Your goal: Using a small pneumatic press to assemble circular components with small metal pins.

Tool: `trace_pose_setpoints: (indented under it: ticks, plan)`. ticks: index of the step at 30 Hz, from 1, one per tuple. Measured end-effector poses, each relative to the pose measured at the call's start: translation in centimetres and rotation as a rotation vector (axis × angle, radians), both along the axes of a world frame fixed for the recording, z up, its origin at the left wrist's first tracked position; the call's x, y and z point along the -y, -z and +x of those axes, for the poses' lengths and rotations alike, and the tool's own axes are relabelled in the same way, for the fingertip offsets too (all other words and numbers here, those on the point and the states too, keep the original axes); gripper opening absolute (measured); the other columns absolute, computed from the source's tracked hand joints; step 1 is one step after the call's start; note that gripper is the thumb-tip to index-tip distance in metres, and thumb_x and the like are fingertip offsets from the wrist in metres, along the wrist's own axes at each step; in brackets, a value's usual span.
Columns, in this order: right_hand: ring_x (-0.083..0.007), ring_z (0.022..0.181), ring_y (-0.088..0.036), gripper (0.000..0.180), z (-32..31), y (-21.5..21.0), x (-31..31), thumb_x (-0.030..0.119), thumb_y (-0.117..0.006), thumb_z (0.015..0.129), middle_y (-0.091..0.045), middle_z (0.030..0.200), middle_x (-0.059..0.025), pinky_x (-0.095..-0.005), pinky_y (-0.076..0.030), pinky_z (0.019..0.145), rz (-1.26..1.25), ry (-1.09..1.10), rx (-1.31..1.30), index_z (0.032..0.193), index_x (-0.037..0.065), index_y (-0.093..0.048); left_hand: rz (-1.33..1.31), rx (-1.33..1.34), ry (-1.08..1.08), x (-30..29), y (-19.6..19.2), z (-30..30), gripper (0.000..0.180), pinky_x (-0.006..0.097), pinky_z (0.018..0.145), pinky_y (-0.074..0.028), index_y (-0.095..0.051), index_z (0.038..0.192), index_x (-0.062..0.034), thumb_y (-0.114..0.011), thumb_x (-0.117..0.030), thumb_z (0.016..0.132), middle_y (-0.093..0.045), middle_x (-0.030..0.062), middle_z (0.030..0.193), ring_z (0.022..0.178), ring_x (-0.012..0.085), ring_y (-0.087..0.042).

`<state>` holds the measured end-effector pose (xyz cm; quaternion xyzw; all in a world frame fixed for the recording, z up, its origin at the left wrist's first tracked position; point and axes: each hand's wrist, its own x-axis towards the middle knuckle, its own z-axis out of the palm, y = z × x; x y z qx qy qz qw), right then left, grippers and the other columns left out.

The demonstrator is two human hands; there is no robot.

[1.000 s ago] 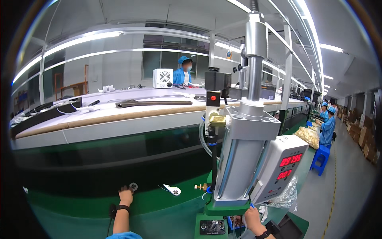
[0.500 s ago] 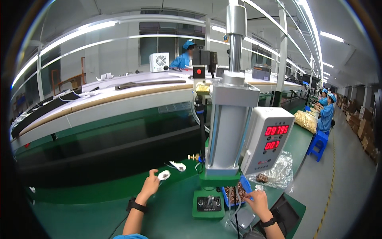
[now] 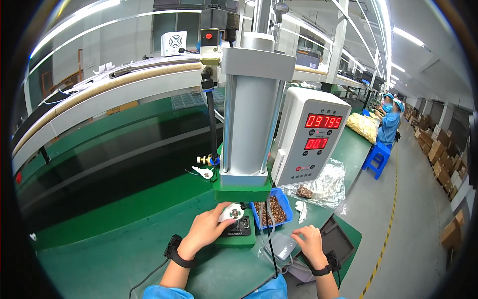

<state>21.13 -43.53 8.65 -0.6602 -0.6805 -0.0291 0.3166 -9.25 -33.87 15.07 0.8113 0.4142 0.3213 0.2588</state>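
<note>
Your left hand (image 3: 206,230) holds a small round white part (image 3: 231,213) by its edge, with the fingers closed on its left side. The part sits on the black fixture (image 3: 238,228) at the foot of the green press (image 3: 244,114), directly under the tall grey cylinder. In my judgement you are at the loading step: you are placing the part in its seat, and the press is not yet working on it.

Your right hand (image 3: 309,242) lies flat and relaxed on the table (image 3: 114,249), with its fingers spread over a small clear plastic tray (image 3: 280,245). It grips nothing, as far as I can see. Just behind it stands a blue bin (image 3: 286,199) full of small brown pieces (image 3: 274,212), and a clear bag (image 3: 323,182) lies further back beside the white counter box (image 3: 308,137) with red digits.

The next move, I think, calls for two things. First, the round part must lie level and centred in the fixture, because a tilted part may be pressed badly. Second, your left fingers must be fully away from the space under the ram. I cannot see from here where the start control is, and I cannot tell if the part is already fully seated, because your thumb hides its lower edge.
</note>
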Motion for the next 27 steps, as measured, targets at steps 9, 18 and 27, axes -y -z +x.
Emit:
trace_pose_setpoints:
  ticks: [9, 18, 27]
  plan:
    - [-0.0213, 0.07, -0.053, 0.009, -0.4, 1.0, 0.3, 0.013, -0.072, 0.069, -0.063, 0.072, -0.0021, -0.0335, -0.037, 0.065, 0.031, -0.015, -0.081, 0.075, 0.008, -0.067, -0.061, -0.205, -0.047, -0.1, 0.4, 0.7, 0.046, 0.045, 0.065, -0.048, -0.048, 0.12, -0.0133, -0.059, -0.039, 0.084, -0.065, 0.0167, 0.081, 0.077, 0.038, -0.062]
    - [-0.02, 0.066, -0.053, 0.012, -5.1, 1.0, -1.9, 0.006, -0.073, 0.067, -0.064, 0.074, -0.005, -0.0305, -0.043, 0.06, 0.193, -0.059, -0.355, 0.077, 0.006, -0.067, -0.14, -0.102, -0.102, -0.4, 1.6, 0.1, 0.052, 0.045, 0.066, -0.048, -0.044, 0.115, -0.0058, -0.062, -0.041, 0.081, -0.064, 0.0196, 0.078, 0.078, 0.0392, -0.061]
    - [-0.0238, 0.072, -0.055, 0.011, -5.4, 4.1, -2.7, -0.001, -0.068, 0.068, -0.063, 0.076, -0.007, -0.0334, -0.044, 0.064, 0.238, -0.009, -0.265, 0.077, 0.004, -0.064, -0.11, 0.003, 0.024, -0.6, 1.5, -1.5, 0.038, 0.044, 0.064, -0.045, -0.044, 0.108, -0.0036, -0.061, -0.027, 0.084, -0.062, 0.0213, 0.076, 0.076, 0.0393, -0.059]
